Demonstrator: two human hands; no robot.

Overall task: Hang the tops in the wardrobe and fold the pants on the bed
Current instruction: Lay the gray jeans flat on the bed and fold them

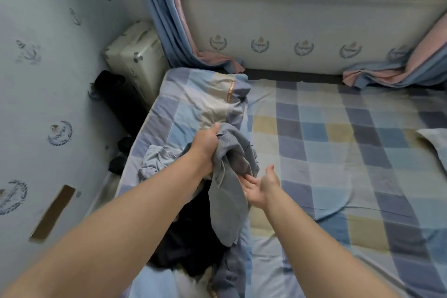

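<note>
My left hand (206, 144) grips a bunched grey garment (229, 191) and holds it up over the left side of the bed (338, 152); its loose end hangs down. My right hand (262, 187) is open, palm up, with its fingertips touching the hanging cloth from the right. Under the garment lies a pile of clothes: a light blue-grey piece (157, 159), a black piece (191, 242) and a dark blue-grey piece (229, 278). I cannot tell whether the held garment is a top or pants. No wardrobe is in view.
A checked sheet covers the bed, with a matching pillow (205, 99) at the far left. A folded grey cloth (433, 140) lies at the right edge. A cream suitcase (137, 58) and a black bag (113, 94) stand between bed and wall. Curtains (169, 19) hang under the window.
</note>
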